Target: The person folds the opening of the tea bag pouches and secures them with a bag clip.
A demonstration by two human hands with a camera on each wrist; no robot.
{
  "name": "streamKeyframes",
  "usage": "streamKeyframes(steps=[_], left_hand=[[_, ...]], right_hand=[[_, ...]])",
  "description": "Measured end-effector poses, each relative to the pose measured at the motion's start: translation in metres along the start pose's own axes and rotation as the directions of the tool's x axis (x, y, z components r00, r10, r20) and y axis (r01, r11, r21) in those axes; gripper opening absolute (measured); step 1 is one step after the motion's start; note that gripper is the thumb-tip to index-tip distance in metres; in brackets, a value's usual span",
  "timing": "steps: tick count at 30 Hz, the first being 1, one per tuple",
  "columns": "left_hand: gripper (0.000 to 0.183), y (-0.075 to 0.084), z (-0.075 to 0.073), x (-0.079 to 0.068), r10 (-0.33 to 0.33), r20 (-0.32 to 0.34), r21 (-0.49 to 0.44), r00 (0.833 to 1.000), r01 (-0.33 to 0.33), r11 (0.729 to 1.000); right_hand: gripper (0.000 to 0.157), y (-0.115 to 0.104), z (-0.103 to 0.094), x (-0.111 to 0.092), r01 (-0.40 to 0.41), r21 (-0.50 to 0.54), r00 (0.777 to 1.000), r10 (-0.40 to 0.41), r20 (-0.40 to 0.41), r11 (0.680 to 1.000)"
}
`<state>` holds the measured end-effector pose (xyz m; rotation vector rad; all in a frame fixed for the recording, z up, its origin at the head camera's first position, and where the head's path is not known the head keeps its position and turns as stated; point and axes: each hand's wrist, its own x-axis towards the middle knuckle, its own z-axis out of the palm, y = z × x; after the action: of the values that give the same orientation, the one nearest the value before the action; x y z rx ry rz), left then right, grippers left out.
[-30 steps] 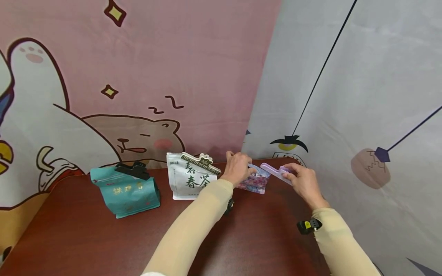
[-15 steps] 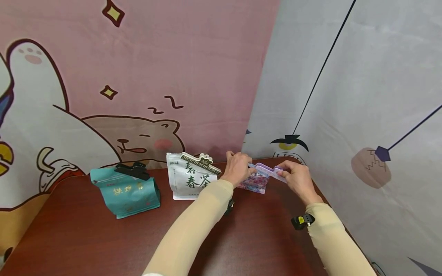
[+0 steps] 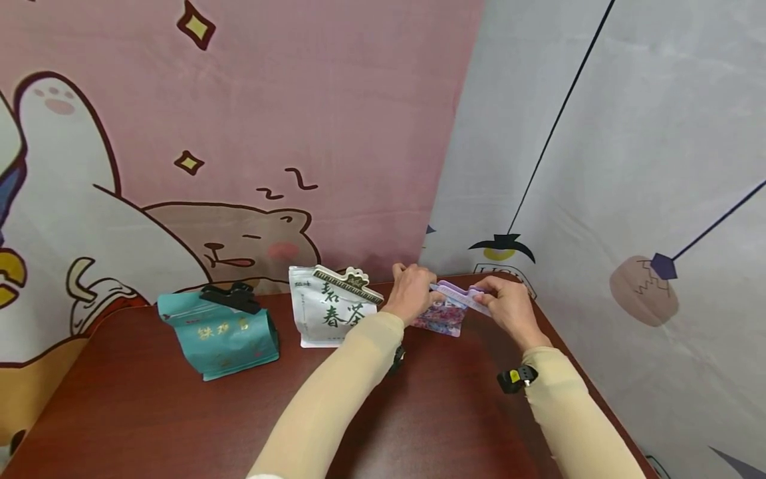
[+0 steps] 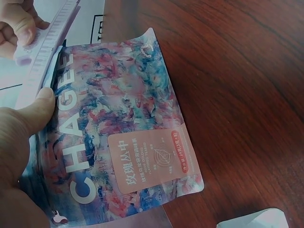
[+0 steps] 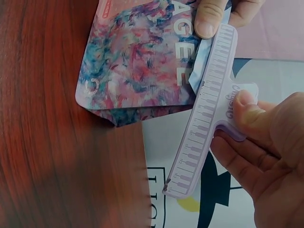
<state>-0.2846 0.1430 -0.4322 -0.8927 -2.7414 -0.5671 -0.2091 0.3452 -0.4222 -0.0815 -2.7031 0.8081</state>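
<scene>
My left hand (image 3: 411, 293) pinches the folded top edge of a pink-and-blue CHAGEE tea pouch (image 4: 111, 109), with the thumb across its front. A lilac bag clip (image 5: 202, 118) with a piano-key print is held by its handle between my right hand's (image 3: 509, 311) thumb and fingers. In the right wrist view the clip's long bar lies along the pouch's folded top, one end close to the left fingertips, the other sticking out past the pouch's side. The pouch stands on the table, partly behind my left hand in the head view.
A white tea pouch (image 3: 320, 322) with a cream-and-gold clip (image 3: 348, 283) stands just left of my left hand. Farther left is a teal pouch (image 3: 227, 342) under a black clip (image 3: 230, 297). Printed cloth (image 3: 371, 133) hangs behind the brown table (image 3: 197, 426).
My right hand has moved left with the lilac clip, from beside the pouch to its top edge. The left hand has kept its hold on the pouch.
</scene>
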Motion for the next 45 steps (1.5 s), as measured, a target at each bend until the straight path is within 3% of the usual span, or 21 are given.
streamKeyframes(steps=[19, 26, 32, 35, 45], left_hand=[[0.036, -0.002, 0.0, -0.001, -0.006, -0.027, -0.011, 1.0, 0.006, 1.0], [0.043, -0.004, -0.001, 0.0, 0.001, -0.034, 0.035, 0.999, 0.0, 0.999], [0.06, -0.009, -0.002, -0.002, -0.079, -0.038, 0.091, 0.996, 0.082, 0.992], [0.062, -0.012, -0.002, -0.003, -0.105, -0.032, 0.073, 0.994, 0.107, 0.992], [0.054, -0.011, 0.001, 0.0, -0.091, -0.002, -0.027, 0.996, 0.091, 0.995]], right_hand=[[0.011, -0.007, 0.007, 0.007, 0.002, 0.026, 1.0, -0.003, 0.019, 1.0], [0.014, -0.01, 0.01, 0.006, -0.023, 0.057, 1.0, 0.022, 0.018, 0.998], [0.015, -0.011, 0.015, 0.003, -0.045, 0.074, 0.999, 0.044, 0.018, 0.996], [0.016, -0.014, 0.019, 0.003, -0.033, 0.088, 0.999, 0.032, 0.015, 0.996], [0.015, -0.021, 0.021, 0.003, -0.021, 0.1, 1.0, 0.02, 0.007, 0.995]])
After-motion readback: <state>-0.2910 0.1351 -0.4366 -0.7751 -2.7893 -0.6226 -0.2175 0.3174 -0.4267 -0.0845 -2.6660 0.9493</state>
